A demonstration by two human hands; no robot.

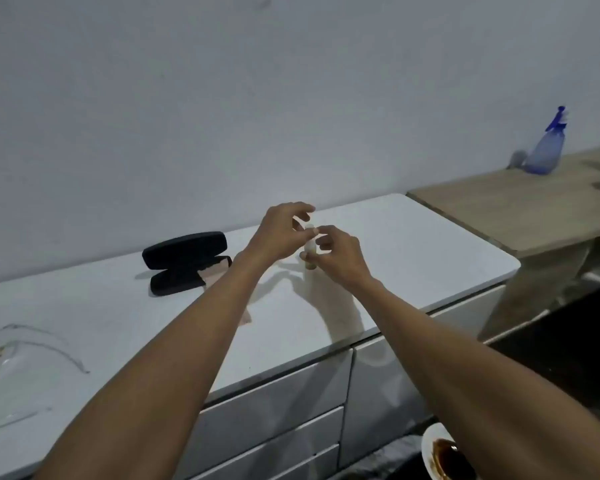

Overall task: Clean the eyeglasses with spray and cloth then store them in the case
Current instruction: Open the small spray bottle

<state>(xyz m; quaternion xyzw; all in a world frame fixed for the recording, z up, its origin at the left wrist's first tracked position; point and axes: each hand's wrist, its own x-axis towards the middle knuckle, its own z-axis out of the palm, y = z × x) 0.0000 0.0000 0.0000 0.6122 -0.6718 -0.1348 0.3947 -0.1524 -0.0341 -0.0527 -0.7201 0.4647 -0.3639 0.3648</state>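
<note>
Far left, the glasses (32, 344) lie near the worktop's (413, 244) left edge, thin wire arms showing, lenses cut off by the picture's edge and hard to read. Further in, toward the back edge, the black case (184, 263) sits open, lid up against the wall side, with something pale, maybe the cloth (217, 271), poking from its right end; the left forearm crosses just in front and hides part of it. Middle of the worktop now: both hands meet over a small spray bottle (309, 252) standing upright. The left hand (281, 233) has its fingers curled above the cap, thumb and forefinger at the top; whether they truly pinch it is blurred, can't tell. The right hand (340, 258) curls round the bottle's lower part and grips it, covering most of it. Off right, on a separate wooden table (520, 209), a blue trigger sprayer (548, 147) stands by the wall. Bottom right corner, a plate (440, 452) with brown smears, half cut off.
</note>
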